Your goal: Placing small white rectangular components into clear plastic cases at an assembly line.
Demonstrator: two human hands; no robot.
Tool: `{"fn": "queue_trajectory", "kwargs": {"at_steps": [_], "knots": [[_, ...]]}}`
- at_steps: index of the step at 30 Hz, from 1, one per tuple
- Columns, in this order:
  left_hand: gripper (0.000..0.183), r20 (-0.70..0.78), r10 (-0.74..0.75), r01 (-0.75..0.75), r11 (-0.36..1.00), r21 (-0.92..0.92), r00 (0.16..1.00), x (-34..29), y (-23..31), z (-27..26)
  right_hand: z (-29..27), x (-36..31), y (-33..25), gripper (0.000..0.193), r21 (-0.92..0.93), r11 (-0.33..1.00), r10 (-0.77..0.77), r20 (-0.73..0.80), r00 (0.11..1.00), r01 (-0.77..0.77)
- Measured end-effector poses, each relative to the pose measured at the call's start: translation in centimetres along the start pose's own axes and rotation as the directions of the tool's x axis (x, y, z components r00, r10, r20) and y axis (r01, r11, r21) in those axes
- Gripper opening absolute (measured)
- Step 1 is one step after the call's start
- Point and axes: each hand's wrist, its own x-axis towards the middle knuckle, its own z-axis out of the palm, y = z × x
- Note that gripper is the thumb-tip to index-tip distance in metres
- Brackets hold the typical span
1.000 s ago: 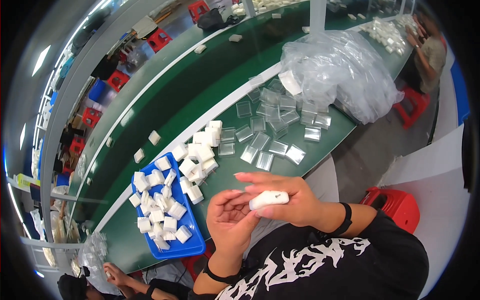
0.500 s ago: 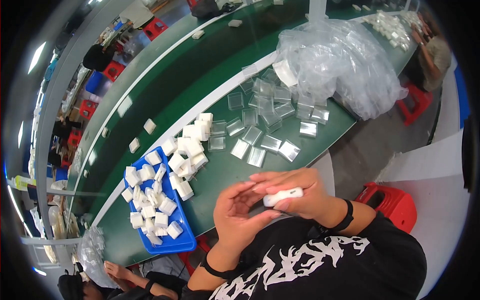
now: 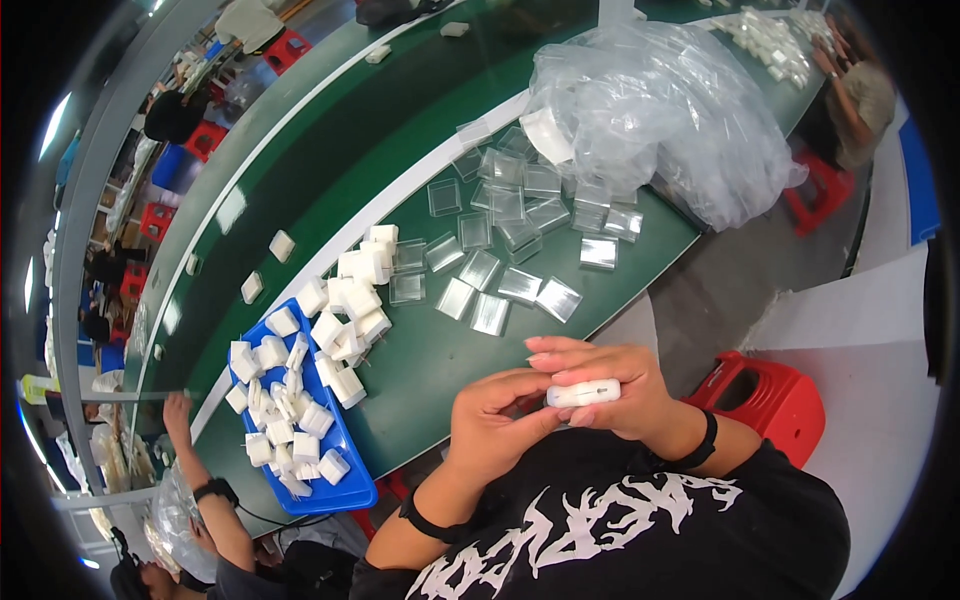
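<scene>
A small white charger plug (image 3: 588,392) with rounded edges and a dark slot in its end is held in front of my shirt. My right hand (image 3: 638,388) grips it, thumb below and fingers over the top. From the other side, my left hand (image 3: 492,418) pinches its left end between thumb and index finger. To the left, a blue tray (image 3: 362,492) holds several similar white plugs, some with thin metal prongs showing. More white plugs (image 3: 358,298) are heaped against the tray's far right side. Clear plastic covers (image 3: 520,285) lie scattered beyond my hands.
A large clear plastic bag (image 3: 660,120) lies at the far right of the green table (image 3: 430,375). Beyond a white rail runs a green conveyor (image 3: 330,190) with a few white pieces. A red stool (image 3: 770,405) stands at right. A co-worker's arm (image 3: 215,510) reaches in at lower left.
My left hand has closed in, its fingertips now against the plug's left end. The plug has shifted slightly right. A co-worker's arm at lower left has risen.
</scene>
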Motion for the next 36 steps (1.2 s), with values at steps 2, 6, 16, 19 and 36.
{"fn": "queue_trajectory", "kwargs": {"at_steps": [2,6,16,19,36], "knots": [[0.031,-0.005,-0.002,0.002,0.999,-0.035,1.0,0.0,-0.2,0.4,0.1,-0.3,0.6,0.037,0.035,0.999,-0.006,-0.007,1.0,0.006],[0.036,-0.007,0.127,-0.12,0.954,0.273,0.992,0.9,1.3,0.3,-0.6,-0.1,0.6,0.033,0.055,0.998,-0.028,-0.036,0.999,0.03],[0.043,0.006,0.335,0.003,-0.028,1.0,0.942,4.6,0.6,-1.5,-3.8,0.0,-1.8,0.029,-0.497,0.85,-0.205,-0.012,0.979,0.172],[0.039,0.054,0.365,-0.023,-0.088,0.996,0.929,3.6,0.2,-1.7,-3.5,0.1,-2.8,0.029,-0.641,0.748,-0.174,0.064,0.983,0.174],[0.035,0.09,0.255,-0.262,0.797,0.544,0.963,-3.1,3.3,-3.3,1.4,3.3,-3.5,0.022,-0.718,0.567,-0.13,0.405,0.905,0.403]]}}
